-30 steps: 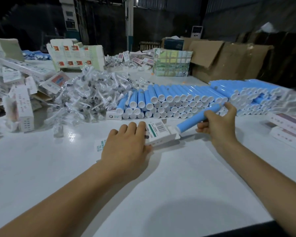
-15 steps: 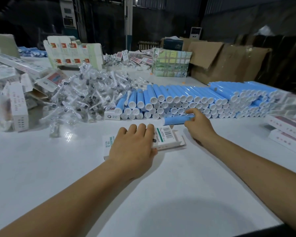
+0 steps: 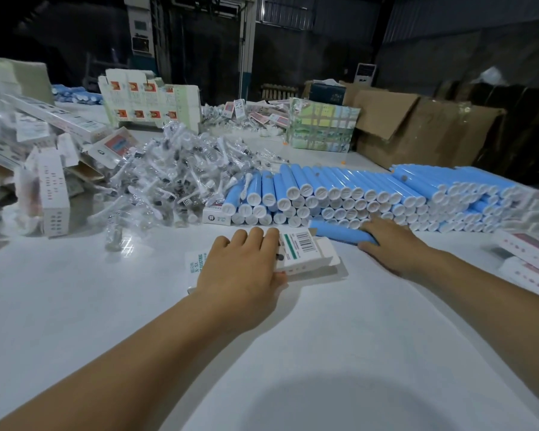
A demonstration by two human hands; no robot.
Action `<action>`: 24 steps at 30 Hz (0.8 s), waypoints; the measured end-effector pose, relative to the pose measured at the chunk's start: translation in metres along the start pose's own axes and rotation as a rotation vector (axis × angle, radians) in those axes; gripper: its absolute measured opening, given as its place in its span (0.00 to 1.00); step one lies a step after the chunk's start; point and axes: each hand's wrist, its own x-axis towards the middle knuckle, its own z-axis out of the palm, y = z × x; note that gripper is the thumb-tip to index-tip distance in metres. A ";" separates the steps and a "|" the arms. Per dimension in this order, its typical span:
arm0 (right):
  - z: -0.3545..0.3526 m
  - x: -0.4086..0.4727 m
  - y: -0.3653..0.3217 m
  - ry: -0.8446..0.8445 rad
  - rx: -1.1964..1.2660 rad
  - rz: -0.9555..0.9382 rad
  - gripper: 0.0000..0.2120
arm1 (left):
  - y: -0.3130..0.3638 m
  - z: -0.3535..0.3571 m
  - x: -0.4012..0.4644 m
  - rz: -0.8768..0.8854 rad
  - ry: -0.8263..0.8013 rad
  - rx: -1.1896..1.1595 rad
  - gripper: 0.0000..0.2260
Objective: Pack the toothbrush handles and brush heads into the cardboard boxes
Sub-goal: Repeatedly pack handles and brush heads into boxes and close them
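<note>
My left hand [image 3: 243, 269] lies on a white cardboard box [image 3: 305, 253] on the white table [image 3: 324, 353], its fingers over the top and the thumb at the near side. The box's open end with a barcode flap points right. My right hand [image 3: 395, 241] grips a blue toothbrush handle [image 3: 336, 233], which lies almost level just behind the box's open end. Behind it is a long stack of blue handles [image 3: 355, 194] with white end caps. A heap of brush heads in clear wrappers [image 3: 175, 175] lies to the left.
Empty and folded white boxes [image 3: 53, 194] pile up at the far left. Packed boxes [image 3: 529, 253] lie at the right edge. A block of cartons [image 3: 150, 101], a wrapped bundle [image 3: 321, 126] and brown cardboard boxes [image 3: 417, 129] stand at the back.
My right hand lowered the blue handle from a tilted, raised position down to the table behind the box's open end. My left hand shifted slightly right along the box.
</note>
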 end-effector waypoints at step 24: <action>-0.056 -0.052 -0.125 0.385 0.828 -0.402 0.16 | 0.002 -0.017 -0.009 0.067 -0.025 -0.047 0.27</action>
